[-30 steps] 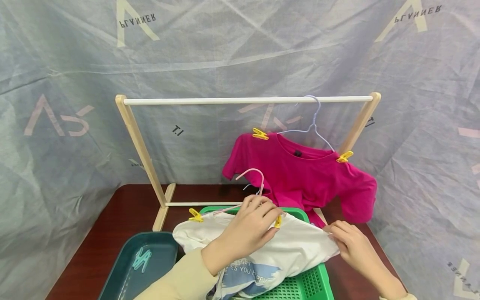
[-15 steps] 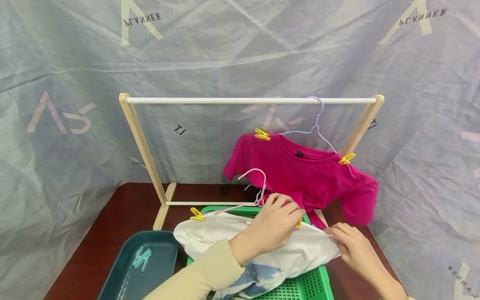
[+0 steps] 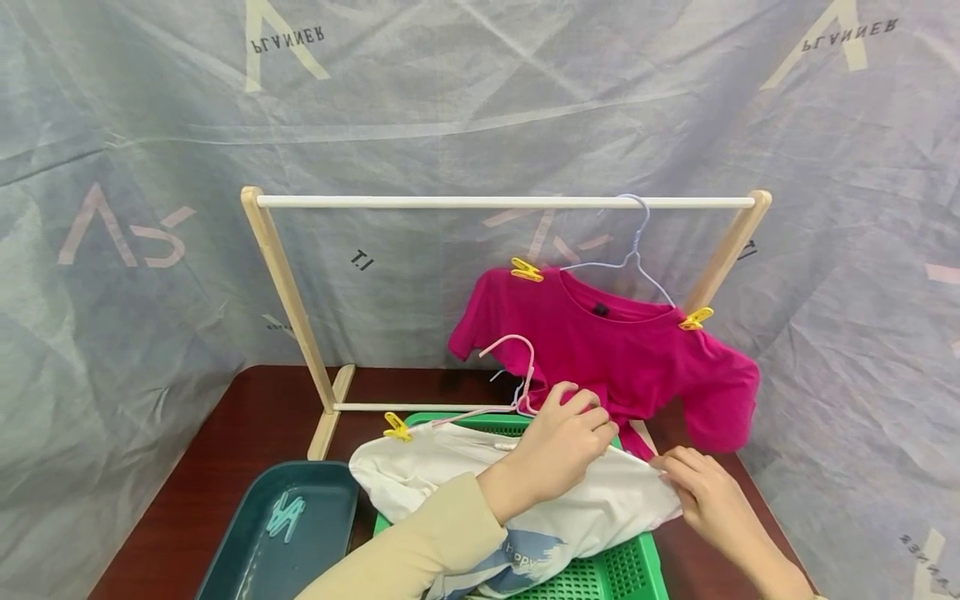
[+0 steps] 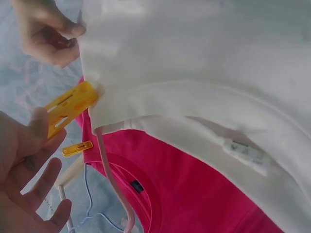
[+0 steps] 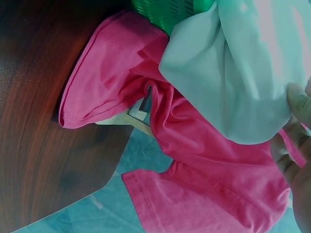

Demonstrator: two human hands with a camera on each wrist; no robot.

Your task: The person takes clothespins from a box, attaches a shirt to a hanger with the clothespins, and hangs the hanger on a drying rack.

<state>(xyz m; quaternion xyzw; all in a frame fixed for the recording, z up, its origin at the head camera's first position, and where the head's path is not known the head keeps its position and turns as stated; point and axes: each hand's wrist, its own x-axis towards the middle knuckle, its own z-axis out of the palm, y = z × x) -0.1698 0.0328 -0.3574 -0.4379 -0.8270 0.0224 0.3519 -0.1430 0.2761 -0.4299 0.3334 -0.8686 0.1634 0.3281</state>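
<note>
A white T-shirt [image 3: 615,492] with a blue print lies spread over a green basket, a pink hanger [image 3: 531,367] in its neck. My left hand [image 3: 558,446] is at the shirt's right shoulder. Between thumb and forefinger it pinches a yellow clothespin [image 4: 72,104], whose far end meets the fabric edge beside the hanger's arm; the head view hides this clothespin behind the hand. Another yellow clothespin [image 3: 397,427] sits on the shirt's left shoulder. My right hand [image 3: 701,487] pinches the edge of the right sleeve and holds it out to the side.
A magenta T-shirt [image 3: 600,358] hangs by a lilac hanger [image 3: 636,242] from the rack's white bar [image 3: 450,202], clipped at both shoulders. The green basket [image 3: 654,571] stands below. At the left, a dark teal tray [image 3: 258,487] holds turquoise pieces [image 3: 285,517].
My left hand has moved right along the white shirt's shoulder with the yellow clothespin. The right hand keeps its grip on the sleeve. The head view has shifted slightly.
</note>
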